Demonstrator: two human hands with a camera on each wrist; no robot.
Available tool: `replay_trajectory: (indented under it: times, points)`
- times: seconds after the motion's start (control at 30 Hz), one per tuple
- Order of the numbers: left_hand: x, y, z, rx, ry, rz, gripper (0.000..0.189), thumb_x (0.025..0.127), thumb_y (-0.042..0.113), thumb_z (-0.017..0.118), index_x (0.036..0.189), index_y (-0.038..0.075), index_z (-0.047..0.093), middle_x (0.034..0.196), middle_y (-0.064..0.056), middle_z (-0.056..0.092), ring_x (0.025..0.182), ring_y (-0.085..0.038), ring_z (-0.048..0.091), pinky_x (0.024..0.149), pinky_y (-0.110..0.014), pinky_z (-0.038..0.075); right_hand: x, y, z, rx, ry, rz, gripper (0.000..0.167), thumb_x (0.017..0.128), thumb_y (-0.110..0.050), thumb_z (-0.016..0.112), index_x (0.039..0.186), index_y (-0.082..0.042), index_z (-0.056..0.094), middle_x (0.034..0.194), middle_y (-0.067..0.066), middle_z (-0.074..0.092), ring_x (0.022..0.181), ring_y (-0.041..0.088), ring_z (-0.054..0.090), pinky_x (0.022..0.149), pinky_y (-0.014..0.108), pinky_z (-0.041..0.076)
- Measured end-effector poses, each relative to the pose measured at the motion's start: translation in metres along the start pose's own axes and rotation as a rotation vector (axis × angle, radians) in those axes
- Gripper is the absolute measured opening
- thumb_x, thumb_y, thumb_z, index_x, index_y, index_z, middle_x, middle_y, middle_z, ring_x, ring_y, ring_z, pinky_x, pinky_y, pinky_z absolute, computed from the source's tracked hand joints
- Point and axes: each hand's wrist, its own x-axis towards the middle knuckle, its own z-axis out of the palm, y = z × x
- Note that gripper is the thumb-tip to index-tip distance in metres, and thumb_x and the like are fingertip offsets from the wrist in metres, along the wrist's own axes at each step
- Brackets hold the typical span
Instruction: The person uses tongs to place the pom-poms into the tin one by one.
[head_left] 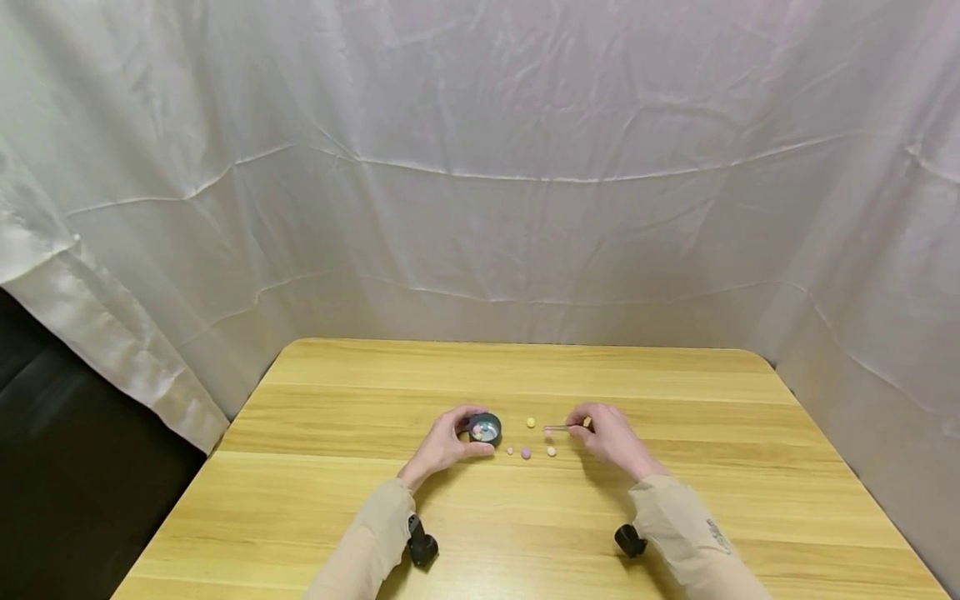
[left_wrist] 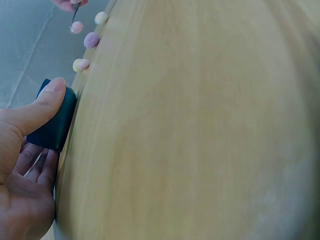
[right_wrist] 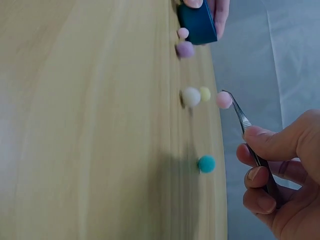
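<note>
My left hand [head_left: 444, 443] holds a small dark teal round dish [head_left: 498, 435] from its left side, thumb and fingers around the wall. Several pale pompoms show inside it in the head view. My right hand [head_left: 613, 437] grips metal tweezers [right_wrist: 243, 120] between thumb and fingers. At their tips is a pink pompom [right_wrist: 224, 100], raised above the table in the right wrist view. Between the hands lie a yellow pompom [head_left: 531, 422], a purple pompom [head_left: 526, 453], a whitish pompom [head_left: 552, 451] and a small pink pompom [head_left: 510, 451].
A teal pompom [right_wrist: 206, 164] lies on the wooden table [head_left: 360, 517] near my right hand. Pale curtains [head_left: 480, 233] hang behind the table and along its sides. Black wrist cameras [head_left: 423, 548] stick out from both sleeves. A dark surface [head_left: 67, 433] stands beyond the left edge.
</note>
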Motion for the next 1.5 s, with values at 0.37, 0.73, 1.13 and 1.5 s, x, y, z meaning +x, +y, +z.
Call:
replay_trajectory:
  times: [0.37, 0.73, 1.13, 1.5]
  points:
    - [0.0, 0.0, 0.0, 0.028, 0.0, 0.015, 0.061, 0.082, 0.012, 0.084, 0.136, 0.0, 0.057, 0.131, -0.021, 0.064, 0.118, -0.035, 0.064, 0.1, -0.041, 0.054, 0.011, -0.017, 0.013, 0.029, 0.02, -0.036, 0.005, 0.091, -0.002, 0.07, 0.092, -0.004, 0.074, 0.091, 0.007, 0.073, 0.072, 0.008, 0.059, 0.064, 0.021, 0.049]
    - [-0.001, 0.0, 0.0, 0.008, -0.002, -0.005, 0.061, 0.082, 0.011, 0.084, 0.136, 0.002, 0.058, 0.131, -0.019, 0.064, 0.119, -0.034, 0.064, 0.102, -0.044, 0.053, 0.016, -0.032, 0.031, 0.072, 0.071, -0.053, 0.006, 0.09, -0.001, 0.072, 0.09, -0.006, 0.074, 0.089, 0.005, 0.072, 0.068, 0.007, 0.055, 0.059, 0.019, 0.046]
    - [-0.001, 0.001, 0.001, 0.015, -0.003, 0.003, 0.06, 0.082, 0.01, 0.084, 0.135, 0.002, 0.058, 0.13, -0.019, 0.065, 0.118, -0.033, 0.064, 0.101, -0.043, 0.054, 0.019, -0.035, 0.036, 0.09, 0.081, -0.058, 0.006, 0.089, 0.0, 0.072, 0.089, -0.005, 0.074, 0.089, 0.006, 0.073, 0.07, 0.008, 0.056, 0.062, 0.02, 0.047]
    - [-0.002, 0.002, 0.0, -0.017, 0.004, 0.001, 0.061, 0.083, 0.01, 0.083, 0.137, 0.001, 0.057, 0.133, -0.019, 0.064, 0.12, -0.034, 0.063, 0.103, -0.048, 0.051, 0.02, -0.031, 0.045, 0.039, 0.029, -0.011, 0.007, 0.089, -0.001, 0.073, 0.088, -0.007, 0.075, 0.091, 0.006, 0.074, 0.08, 0.012, 0.063, 0.073, 0.032, 0.055]
